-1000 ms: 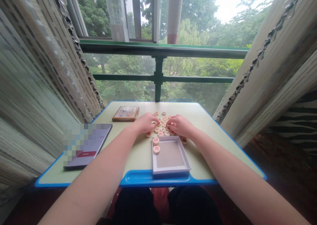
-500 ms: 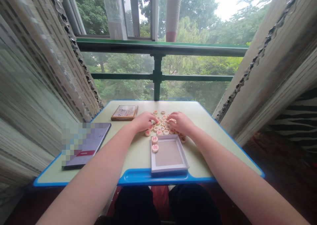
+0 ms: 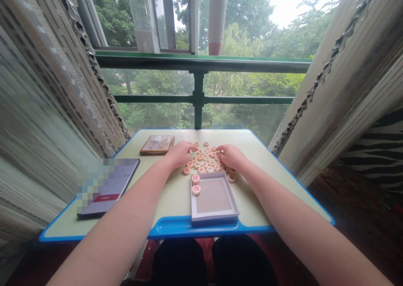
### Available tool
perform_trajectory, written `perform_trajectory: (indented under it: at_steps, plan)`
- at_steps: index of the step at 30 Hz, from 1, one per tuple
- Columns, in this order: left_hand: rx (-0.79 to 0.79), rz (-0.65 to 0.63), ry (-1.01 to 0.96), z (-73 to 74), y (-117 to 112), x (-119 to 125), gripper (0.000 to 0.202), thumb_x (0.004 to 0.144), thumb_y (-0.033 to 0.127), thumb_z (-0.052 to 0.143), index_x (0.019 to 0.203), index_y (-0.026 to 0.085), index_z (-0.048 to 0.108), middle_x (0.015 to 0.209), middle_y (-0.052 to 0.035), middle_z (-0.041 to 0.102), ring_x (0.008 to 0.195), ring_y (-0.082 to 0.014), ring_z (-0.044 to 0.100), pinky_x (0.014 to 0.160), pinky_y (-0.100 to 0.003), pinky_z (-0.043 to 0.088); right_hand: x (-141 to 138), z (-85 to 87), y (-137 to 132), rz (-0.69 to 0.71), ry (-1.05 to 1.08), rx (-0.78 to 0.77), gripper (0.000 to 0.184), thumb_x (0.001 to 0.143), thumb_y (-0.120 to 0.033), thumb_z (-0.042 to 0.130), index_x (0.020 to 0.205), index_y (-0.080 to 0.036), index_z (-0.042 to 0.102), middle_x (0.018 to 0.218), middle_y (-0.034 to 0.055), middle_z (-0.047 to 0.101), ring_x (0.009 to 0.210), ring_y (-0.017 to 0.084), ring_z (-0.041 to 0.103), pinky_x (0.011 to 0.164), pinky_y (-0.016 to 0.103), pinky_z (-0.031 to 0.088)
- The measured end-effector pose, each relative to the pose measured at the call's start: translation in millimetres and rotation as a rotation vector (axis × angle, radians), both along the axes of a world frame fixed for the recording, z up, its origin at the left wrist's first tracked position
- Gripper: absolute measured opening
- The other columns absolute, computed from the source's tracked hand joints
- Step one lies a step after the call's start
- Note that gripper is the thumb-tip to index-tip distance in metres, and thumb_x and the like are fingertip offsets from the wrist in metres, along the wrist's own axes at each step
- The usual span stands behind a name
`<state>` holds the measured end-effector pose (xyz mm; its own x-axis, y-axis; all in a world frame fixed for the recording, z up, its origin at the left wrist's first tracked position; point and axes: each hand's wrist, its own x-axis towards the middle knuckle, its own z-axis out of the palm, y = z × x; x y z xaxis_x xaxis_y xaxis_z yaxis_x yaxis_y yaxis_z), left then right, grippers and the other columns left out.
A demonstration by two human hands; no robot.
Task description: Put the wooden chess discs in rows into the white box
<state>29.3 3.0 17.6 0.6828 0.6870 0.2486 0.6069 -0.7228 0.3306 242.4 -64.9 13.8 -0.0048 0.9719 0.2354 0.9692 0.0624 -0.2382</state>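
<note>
Several round xiangqi pieces with red and dark characters lie in a loose cluster on the table. My left hand is at the cluster's left edge, its fingers reaching toward the far pieces and apart, with nothing seen in them. On the opposite side, my right hand rests over the right-hand pieces, partly covering them. Its fingertips are bent and apart, and I make out no piece in them. Nearer to me stands an open white box with two red-character pieces, one upper and one lower, along its left wall.
A flat box lid with writing lies at the back left of the blue-edged table. A tablet is at the left, beside my left forearm. Curtains hang on both sides, and a green railing runs behind the table.
My hands have shifted slightly apart, and more of the pieces between them show. The fingers of my right hand have drawn in. The two pieces in the box stay where they were.
</note>
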Motion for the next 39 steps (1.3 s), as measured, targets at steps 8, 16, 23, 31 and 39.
perform_trajectory:
  at_steps: [8, 16, 23, 31, 39]
  plan:
    - [-0.064, -0.001, 0.054, 0.5, -2.6, 0.0, 0.039, 0.075, 0.010, 0.041, 0.102, 0.021, 0.068, 0.117, -0.0026, 0.063, 0.109, -0.0186, 0.054, 0.099, -0.028, 0.037, -3.5, -0.7, 0.4, 0.084, 0.070, 0.034, 0.030, 0.083, -0.015, 0.043, 0.101, -0.018, 0.067, 0.107, 0.0078, 0.065, 0.098, 0.019, 0.058, 0.086, 0.026, 0.042]
    - [-0.041, 0.027, 0.017, 3.4, -5.7, 0.2, 0.044, 0.071, 0.005, 0.040, 0.104, 0.019, 0.066, 0.114, -0.0043, 0.064, 0.106, -0.0189, 0.056, 0.093, -0.026, 0.042, -3.7, -0.6, 0.1, 0.139, 0.092, 0.032, 0.028, 0.082, -0.016, 0.044, 0.097, -0.018, 0.067, 0.105, 0.0086, 0.064, 0.097, 0.019, 0.058, 0.088, 0.029, 0.042]
    - [-0.045, 0.212, 0.048, 2.9, 0.2, -1.2, 0.042, 0.075, 0.007, 0.040, 0.106, 0.018, 0.066, 0.114, -0.0057, 0.064, 0.105, -0.0195, 0.057, 0.094, -0.027, 0.041, -2.4, 0.9, -0.1, 0.052, 0.151, 0.051, 0.031, 0.081, -0.012, 0.044, 0.102, -0.018, 0.066, 0.112, 0.0082, 0.061, 0.100, 0.017, 0.057, 0.091, 0.025, 0.040]
    - [-0.127, 0.215, 0.033, 5.2, -4.2, 0.5, 0.035, 0.079, 0.014, 0.043, 0.104, 0.020, 0.067, 0.101, -0.0055, 0.069, 0.092, -0.0183, 0.062, 0.083, -0.025, 0.046, -4.9, 10.4, -6.1, -0.045, 0.268, -0.070, 0.030, 0.078, -0.013, 0.047, 0.100, -0.017, 0.067, 0.099, 0.0054, 0.068, 0.085, 0.015, 0.061, 0.074, 0.022, 0.045]
    - [-0.104, 0.208, 0.015, 7.0, -8.1, 1.4, 0.035, 0.079, 0.014, 0.042, 0.102, 0.020, 0.067, 0.101, -0.0053, 0.068, 0.089, -0.0179, 0.062, 0.082, -0.026, 0.046, -0.5, 14.1, -4.6, -0.075, 0.383, -0.089, 0.038, 0.072, -0.002, 0.044, 0.100, -0.015, 0.067, 0.098, 0.0053, 0.069, 0.078, 0.012, 0.062, 0.066, 0.018, 0.045]
